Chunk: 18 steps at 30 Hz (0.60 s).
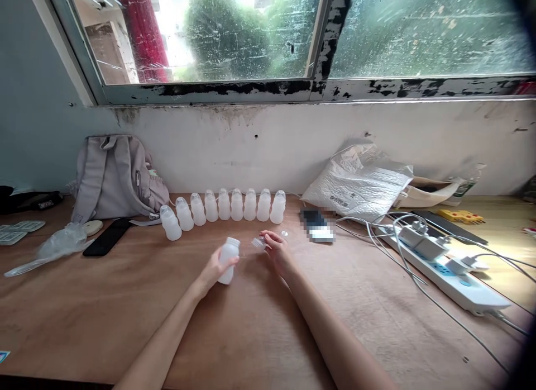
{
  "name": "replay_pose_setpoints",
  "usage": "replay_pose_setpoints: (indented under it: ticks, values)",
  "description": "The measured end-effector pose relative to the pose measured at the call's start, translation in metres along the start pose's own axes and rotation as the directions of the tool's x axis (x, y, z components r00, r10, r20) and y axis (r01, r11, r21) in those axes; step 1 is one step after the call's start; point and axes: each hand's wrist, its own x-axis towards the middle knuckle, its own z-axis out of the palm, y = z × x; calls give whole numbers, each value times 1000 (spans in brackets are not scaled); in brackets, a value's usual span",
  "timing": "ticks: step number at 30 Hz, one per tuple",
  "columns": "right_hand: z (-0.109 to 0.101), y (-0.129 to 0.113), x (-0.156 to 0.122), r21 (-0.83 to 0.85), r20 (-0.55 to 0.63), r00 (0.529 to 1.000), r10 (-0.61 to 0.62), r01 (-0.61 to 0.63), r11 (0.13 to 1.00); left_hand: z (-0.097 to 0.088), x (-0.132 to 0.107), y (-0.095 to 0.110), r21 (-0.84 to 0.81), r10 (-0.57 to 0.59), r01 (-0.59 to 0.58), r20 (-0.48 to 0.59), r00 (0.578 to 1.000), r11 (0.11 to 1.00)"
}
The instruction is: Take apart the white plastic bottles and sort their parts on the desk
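Observation:
My left hand (218,267) is wrapped round a frosted white plastic bottle (228,261), tilted slightly, its threaded neck uncovered. To the right of it, my right hand (276,248) pinches a small clear plastic cap (258,243) between thumb and fingers. A tiny clear round piece (285,233) lies on the table just beyond the right hand. Behind both hands stands a row of several similar frosted bottles (224,205) with clear tops on, close to the wall.
A grey backpack (111,177), a black phone (108,237) and a crumpled clear bag (67,239) are at the left. On the right are a silver mailer bag (360,180), a blurred dark-and-white item (318,225) and a white power strip (473,292) with trailing cables.

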Motion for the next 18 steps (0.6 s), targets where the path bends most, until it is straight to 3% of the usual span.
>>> replay_pose_setpoints:
  ticks: [1,3,6,8,9,12,14,18]
  values:
    - [0,1,0,-48,-8,1000,-28,27,998,-11,0,-4,108,84,-65,-184,979,992]
    - [1,4,-1,-103,-9,998,-64,63,993,-41,-1,-14,334,188,-36,-434,881,942]
    - [6,8,-5,-199,13,992,-127,127,972,-93,-2,-30,568,364,14,-547,754,823]
    - [9,11,-7,-345,73,977,-199,212,914,-124,-3,-39,664,528,10,-604,597,748]
    - [10,14,-8,-427,110,966,-234,259,867,-136,-3,-43,669,541,19,-617,571,743]
    - [12,22,-8,-591,190,937,-293,348,728,-156,-1,-53,569,421,59,-670,611,820]
    - [11,26,-7,-621,199,934,-298,355,699,-159,3,-59,505,349,84,-697,627,859]
    - [10,29,-6,-657,220,928,-299,368,658,-155,11,-64,488,337,102,-725,600,867]
